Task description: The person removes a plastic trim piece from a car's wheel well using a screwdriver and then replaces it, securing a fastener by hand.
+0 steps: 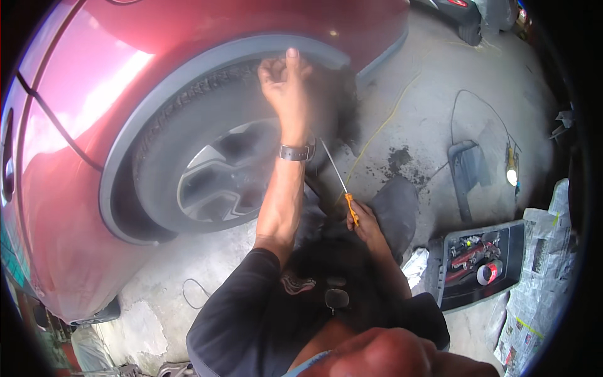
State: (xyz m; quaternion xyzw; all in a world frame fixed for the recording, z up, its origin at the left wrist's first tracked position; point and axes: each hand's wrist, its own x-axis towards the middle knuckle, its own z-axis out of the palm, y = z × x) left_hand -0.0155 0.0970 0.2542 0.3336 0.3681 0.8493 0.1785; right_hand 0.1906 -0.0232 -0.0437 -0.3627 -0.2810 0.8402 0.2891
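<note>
My right hand [369, 225] is closed around the orange handle of a screwdriver [350, 206]. The long thin shank slants up and left, its tip close to the dark area beside the wheel. My left hand [286, 81] is raised at the wheel arch, fingers curled in and thumb pointing up over the grey arch trim [242, 48]. Whatever those fingers may hold is hidden. Below and left of that hand is the tyre [157, 163], with a silver and black alloy rim [217, 188]. The red car body [207, 25] surrounds the arch.
At right, a black tray [524, 251] holds tools and a small red container [490, 272]. Newspaper sheets [543, 251] lie beside it. A dark plastic piece [463, 169] and a lit lamp [511, 173] on a cable rest on the concrete floor [414, 119], which has dark stains.
</note>
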